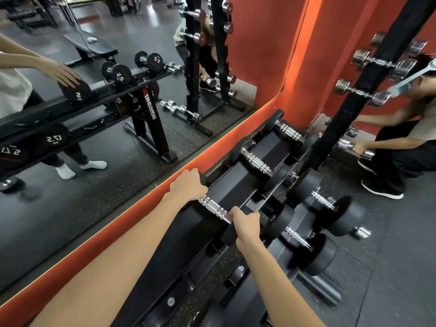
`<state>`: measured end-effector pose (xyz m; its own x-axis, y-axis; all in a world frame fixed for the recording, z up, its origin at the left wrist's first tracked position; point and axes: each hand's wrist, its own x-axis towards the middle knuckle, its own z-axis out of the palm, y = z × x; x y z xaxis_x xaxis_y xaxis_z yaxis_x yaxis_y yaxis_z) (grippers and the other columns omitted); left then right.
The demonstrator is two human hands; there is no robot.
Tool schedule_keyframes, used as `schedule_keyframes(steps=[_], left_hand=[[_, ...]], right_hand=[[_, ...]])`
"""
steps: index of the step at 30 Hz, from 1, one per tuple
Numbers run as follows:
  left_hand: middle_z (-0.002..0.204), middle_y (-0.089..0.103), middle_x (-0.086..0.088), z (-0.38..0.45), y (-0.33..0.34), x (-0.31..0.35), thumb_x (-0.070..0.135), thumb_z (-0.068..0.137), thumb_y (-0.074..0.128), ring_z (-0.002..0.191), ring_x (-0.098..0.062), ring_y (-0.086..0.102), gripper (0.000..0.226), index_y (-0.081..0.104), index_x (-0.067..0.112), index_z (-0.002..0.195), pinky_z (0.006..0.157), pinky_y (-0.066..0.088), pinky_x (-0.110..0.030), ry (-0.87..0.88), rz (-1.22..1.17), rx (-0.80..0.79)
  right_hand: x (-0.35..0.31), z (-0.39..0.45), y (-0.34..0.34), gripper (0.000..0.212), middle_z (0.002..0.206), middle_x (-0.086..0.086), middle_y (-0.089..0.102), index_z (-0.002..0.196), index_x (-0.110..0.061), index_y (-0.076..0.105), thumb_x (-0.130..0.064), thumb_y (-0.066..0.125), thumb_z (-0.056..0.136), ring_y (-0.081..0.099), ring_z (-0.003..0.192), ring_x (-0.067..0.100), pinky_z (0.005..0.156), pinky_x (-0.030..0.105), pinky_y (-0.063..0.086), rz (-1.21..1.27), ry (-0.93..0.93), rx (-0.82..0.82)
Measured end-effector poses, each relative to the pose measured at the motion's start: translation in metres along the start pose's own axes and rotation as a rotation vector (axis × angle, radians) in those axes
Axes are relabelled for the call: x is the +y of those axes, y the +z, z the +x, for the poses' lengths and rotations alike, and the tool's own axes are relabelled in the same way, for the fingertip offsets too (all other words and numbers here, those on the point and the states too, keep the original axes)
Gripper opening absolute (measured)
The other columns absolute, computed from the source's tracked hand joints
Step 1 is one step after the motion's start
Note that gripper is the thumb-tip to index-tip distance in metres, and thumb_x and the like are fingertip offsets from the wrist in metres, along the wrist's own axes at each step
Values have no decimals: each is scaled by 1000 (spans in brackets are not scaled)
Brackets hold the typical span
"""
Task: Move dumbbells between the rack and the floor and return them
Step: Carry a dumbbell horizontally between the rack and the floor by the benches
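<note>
While both arms reach forward over the black dumbbell rack (240,182), the left hand (187,185) lies curled over the far black end of a dumbbell (215,208) and the right hand (246,226) is wrapped over its near end, so the ribbed chrome bar shows between the two hands. That dumbbell sits on the upper shelf of the rack, close beside the orange ledge under the wall mirror (94,102). Whether it rests fully in its cradle or is lifted a little cannot be told. Further along the same shelf lie two more dumbbells (256,162) (289,132) with chrome bars and black ends. On the lower shelf, nearer the floor, another dumbbell (298,237) lies in its slot, with one more (324,200) beyond it. At the right a tall black stand (368,90) carries small chrome dumbbells (361,92) on its pegs, and a second person (405,138) crouches beside it, gripping a chrome dumbbell (354,147) low down. The dark speckled floor (389,267) runs under everything, and the mirror repeats the rack, the stand and a bench.
</note>
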<state>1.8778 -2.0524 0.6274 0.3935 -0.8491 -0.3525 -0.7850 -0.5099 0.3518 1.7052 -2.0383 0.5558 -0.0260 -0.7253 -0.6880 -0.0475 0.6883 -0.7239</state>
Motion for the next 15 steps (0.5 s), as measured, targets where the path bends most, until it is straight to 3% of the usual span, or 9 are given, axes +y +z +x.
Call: schedule_keyframes(steps=[2,4,5,9,13,15], left_hand=[[146,55,-10,-10,-4,4,24,91,63,128,-33,57,63,48,14,151,90,48,-41,25,-5,30],[151,52,-8,-26,-4,8,24,93,63,133,-31,56,61,49,19,152,94,48,-41,47,-23,68],[153,51,-8,-34,-3,10,24,94,62,135,-31,55,61,49,21,153,96,48,-41,56,-37,83],[152,54,-4,-72,0,21,25,93,63,136,-28,54,58,53,23,150,103,48,-42,69,-117,123],[148,58,-3,-117,6,37,26,92,63,132,-28,57,56,55,24,147,104,51,-43,83,-156,167],[145,61,-3,-139,10,44,26,92,64,129,-28,59,55,57,24,146,101,52,-41,87,-170,194]], right_hand=[[-2,-4,-4,93,149,12,51,165,-14,12,-21,65,89,53,130,31,107,44,47,-32,-51,-11],[-4,-13,-13,88,146,9,55,163,-17,22,-28,65,86,58,123,28,94,39,53,-91,-99,-57],[-6,-19,-19,83,146,7,55,161,-16,27,-28,65,88,58,121,26,86,34,50,-134,-124,-82],[-13,-42,-43,76,152,7,50,159,-15,34,-28,64,91,54,117,24,80,32,41,-295,-238,-148],[-20,-69,-67,80,118,3,57,154,-15,40,-36,64,81,54,88,18,68,28,39,-434,-356,-170],[-22,-80,-79,79,120,3,61,153,-16,42,-38,64,80,52,84,15,65,28,42,-467,-373,-183]])
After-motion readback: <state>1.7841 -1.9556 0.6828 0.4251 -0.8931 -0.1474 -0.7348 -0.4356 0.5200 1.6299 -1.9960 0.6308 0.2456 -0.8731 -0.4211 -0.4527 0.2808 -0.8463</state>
